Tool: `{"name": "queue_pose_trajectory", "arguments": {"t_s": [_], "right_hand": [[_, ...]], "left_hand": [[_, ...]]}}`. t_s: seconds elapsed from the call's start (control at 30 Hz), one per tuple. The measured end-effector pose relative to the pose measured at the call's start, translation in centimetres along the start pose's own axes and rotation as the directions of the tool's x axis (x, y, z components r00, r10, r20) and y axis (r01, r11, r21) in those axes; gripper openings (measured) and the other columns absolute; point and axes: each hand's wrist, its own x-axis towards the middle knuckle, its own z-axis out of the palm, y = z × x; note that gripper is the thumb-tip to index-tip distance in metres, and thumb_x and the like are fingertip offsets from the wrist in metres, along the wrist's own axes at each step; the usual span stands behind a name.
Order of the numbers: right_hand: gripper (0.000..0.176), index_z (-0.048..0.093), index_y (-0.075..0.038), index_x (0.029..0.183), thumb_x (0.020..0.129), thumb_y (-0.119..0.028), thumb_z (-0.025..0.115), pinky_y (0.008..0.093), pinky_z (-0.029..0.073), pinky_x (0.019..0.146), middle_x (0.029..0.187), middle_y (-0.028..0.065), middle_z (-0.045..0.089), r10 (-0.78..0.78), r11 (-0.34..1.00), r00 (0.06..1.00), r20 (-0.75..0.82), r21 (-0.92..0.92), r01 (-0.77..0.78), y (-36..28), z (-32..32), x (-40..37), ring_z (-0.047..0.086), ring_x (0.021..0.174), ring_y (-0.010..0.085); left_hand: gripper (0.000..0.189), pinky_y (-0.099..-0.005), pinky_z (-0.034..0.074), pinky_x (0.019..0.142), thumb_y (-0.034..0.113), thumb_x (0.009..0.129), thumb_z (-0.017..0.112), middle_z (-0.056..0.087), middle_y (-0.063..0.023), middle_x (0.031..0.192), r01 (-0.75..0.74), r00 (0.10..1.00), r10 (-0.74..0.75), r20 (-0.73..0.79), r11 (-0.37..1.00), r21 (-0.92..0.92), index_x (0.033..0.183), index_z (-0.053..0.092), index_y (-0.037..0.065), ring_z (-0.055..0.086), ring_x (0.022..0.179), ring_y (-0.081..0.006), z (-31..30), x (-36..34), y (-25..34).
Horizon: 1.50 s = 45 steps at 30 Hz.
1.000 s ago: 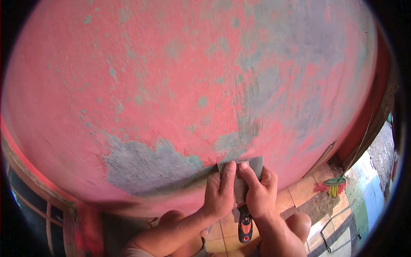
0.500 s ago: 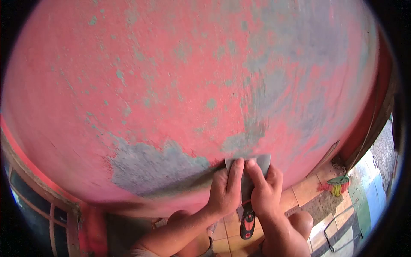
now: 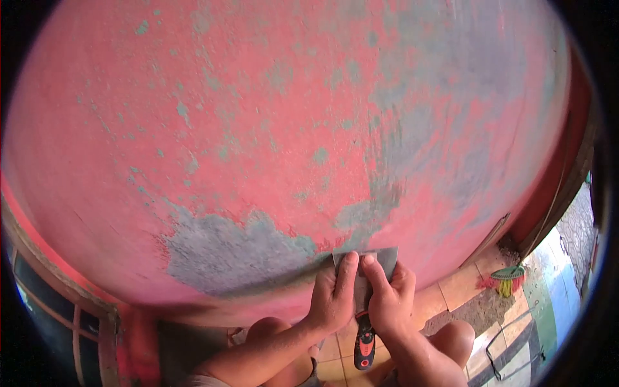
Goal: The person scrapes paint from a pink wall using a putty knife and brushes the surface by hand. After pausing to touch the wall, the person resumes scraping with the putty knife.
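Observation:
A wide-bladed paint scraper is held between my two hands, its black and red handle pointing down toward the floor. My left hand grips the blade's left side, thumb laid up along the metal. On the other side my right hand grips it the same way, thumb close to the left one. The blade's top edge lies at the wall, low down, just beneath a bared grey-green patch. Pink paint covers much of the wall, with grey and green areas where paint is off. My fingers behind the blade are partly hidden.
A broom head with red, green and yellow bristles lies on the tiled floor at the right, near dirt. A dark cable is beside it. A framed window stands at lower left. My knees are close below my hands.
Both hands and the scraper have shifted down and slightly left along the wall. The grip looks the same.

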Motion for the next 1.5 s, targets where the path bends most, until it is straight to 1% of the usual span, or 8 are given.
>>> {"name": "queue_pose_trajectory", "arguments": {"t_s": [0.2, 0.33, 0.57, 0.67, 0.87, 1.03, 1.33, 1.5], "right_hand": [[0.024, 0.066, 0.004, 0.09, 0.095, -0.02, 0.065, 0.0256, 0.046, 0.061, 0.079, 0.0008, 0.066, 0.087, 0.995, 0.996, 0.012, -0.05, -0.086, -0.7, -0.4, 0.1, 0.054, 0.07, 0.0065], [0.022, 0.067, 0.004, 0.091, 0.096, -0.018, 0.065, 0.0259, 0.047, 0.062, 0.079, 0.0012, 0.066, -0.029, 0.999, 0.999, 0.013, -0.019, 0.029, 0.1, -0.2, -0.3, 0.056, 0.07, 0.0068], [0.023, 0.067, 0.004, 0.092, 0.095, -0.019, 0.066, 0.0251, 0.047, 0.062, 0.079, 0.0009, 0.067, -0.054, 0.997, 0.997, 0.056, -0.049, 0.056, -0.6, 0.1, 0.8, 0.056, 0.07, 0.0064], [0.025, 0.067, 0.004, 0.091, 0.095, -0.02, 0.066, 0.0248, 0.046, 0.061, 0.077, 0.0004, 0.065, -0.046, 0.998, 0.997, 0.059, -0.028, 0.048, -1.6, 0.4, 0.9, 0.055, 0.069, 0.0061], [0.022, 0.067, 0.003, 0.09, 0.096, -0.019, 0.065, 0.0248, 0.046, 0.061, 0.077, 0.0006, 0.065, -0.013, 1.0, 1.0, 0.022, -0.023, 0.014, 0.9, -0.2, 0.3, 0.055, 0.07, 0.0061], [0.022, 0.066, 0.003, 0.091, 0.096, -0.018, 0.065, 0.0254, 0.047, 0.063, 0.079, 0.0011, 0.066, -0.014, 1.0, 0.999, 0.046, -0.023, 0.015, -1.3, 0.1, 0.6, 0.056, 0.072, 0.0065], [0.023, 0.067, 0.005, 0.094, 0.096, -0.018, 0.065, 0.0252, 0.048, 0.065, 0.083, 0.0017, 0.067, -0.026, 0.999, 0.999, 0.046, -0.017, 0.027, -1.0, -0.1, 0.6, 0.056, 0.074, 0.0069], [0.024, 0.067, 0.005, 0.093, 0.095, -0.019, 0.066, 0.0256, 0.047, 0.062, 0.08, 0.0021, 0.067, -0.046, 0.999, 0.999, -0.01, -0.012, 0.046, 0.5, 0.3, 0.2, 0.056, 0.072, 0.0068]], "left_hand": [[0.045, -0.025, 0.048, 0.064, 0.035, 0.108, 0.041, 0.065, 0.0006, 0.086, 0.058, 0.998, -0.058, 0.0, 0.998, 0.021, 0.099, 0.068, 0.0, 0.058, 0.075, -0.0052, 0.2, 0.2, 1.2], [0.044, -0.0253, 0.047, 0.063, 0.034, 0.108, 0.042, 0.063, 0.0025, 0.081, 0.071, 0.997, -0.071, -0.002, 0.997, -0.032, 0.091, 0.065, 0.001, 0.056, 0.075, -0.0045, 0.2, -0.1, 0.5], [0.046, -0.0249, 0.041, 0.056, 0.034, 0.108, 0.041, 0.056, 0.0059, 0.074, -0.107, 0.994, 0.108, -0.007, 0.989, 0.098, 0.077, 0.058, 0.005, 0.049, 0.069, -0.0035, -0.2, 1.1, 1.4], [0.043, -0.027, 0.043, 0.056, 0.03, 0.108, 0.043, 0.055, 0.0041, 0.068, -0.048, 0.999, 0.047, -0.009, 0.998, -0.03, 0.082, 0.061, 0.001, 0.05, 0.069, -0.0046, 0.1, 1.1, 1.9], [0.042, -0.0268, 0.044, 0.061, 0.031, 0.109, 0.042, 0.056, 0.004, 0.074, -0.153, 0.985, 0.159, -0.061, 0.984, 0.091, 0.084, 0.06, 0.001, 0.05, 0.075, -0.0047, 0.4, 0.5, -0.2], [0.04, -0.0262, 0.043, 0.061, 0.03, 0.109, 0.042, 0.053, 0.0058, 0.075, -0.067, 0.997, 0.066, -0.027, 0.997, -0.035, 0.085, 0.059, 0.002, 0.048, 0.074, -0.0043, 0.8, 0.9, 1.8], [0.045, -0.0243, 0.042, 0.055, 0.034, 0.108, 0.042, 0.06, 0.0047, 0.075, -0.077, 0.997, 0.077, -0.004, 0.997, 0.021, 0.085, 0.064, 0.002, 0.051, 0.068, -0.0032, 0.6, 1.2, 2.2], [0.045, -0.0242, 0.044, 0.062, 0.035, 0.108, 0.041, 0.059, 0.0038, 0.077, -0.05, 0.996, 0.054, -0.065, 0.997, 0.06, 0.088, 0.064, 0.002, 0.052, 0.074, -0.0029, 0.6, 0.2, 0.9]]}}
